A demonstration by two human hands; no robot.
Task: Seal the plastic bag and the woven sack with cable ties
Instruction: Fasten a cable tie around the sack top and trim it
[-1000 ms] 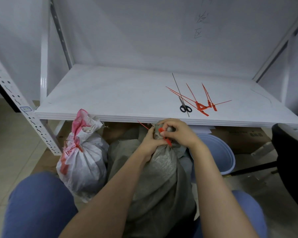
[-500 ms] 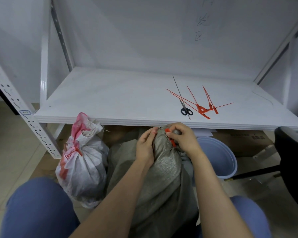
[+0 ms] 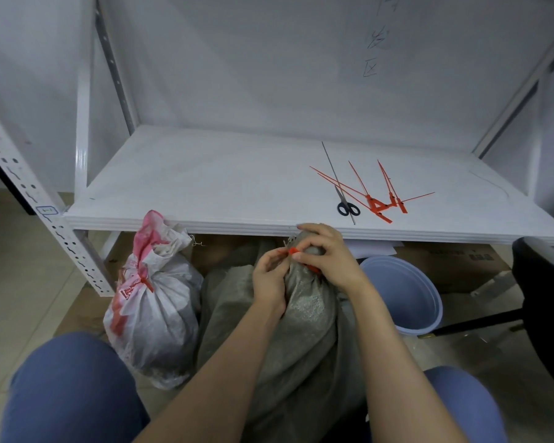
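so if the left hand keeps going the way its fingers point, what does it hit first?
Likely the red cable tie at the woven sack neck, then the right hand just beyond. The left hand points up and right; depth is unclear.

Handwriting on the wall, print on the bag, little of it legible

On the white wall (image 3: 269, 59) behind the shelf, three handwritten characters run downward in grey pen; the lowest reads as 区, the two above are too faint to make out. The plastic bag (image 3: 151, 308) carries red printing down its side, creased and unreadable. A small blue-outlined label (image 3: 47, 211) sits on the perforated shelf post, its writing too small to tell. The cardboard box (image 3: 461, 257) under the shelf shows dark print, blurred.
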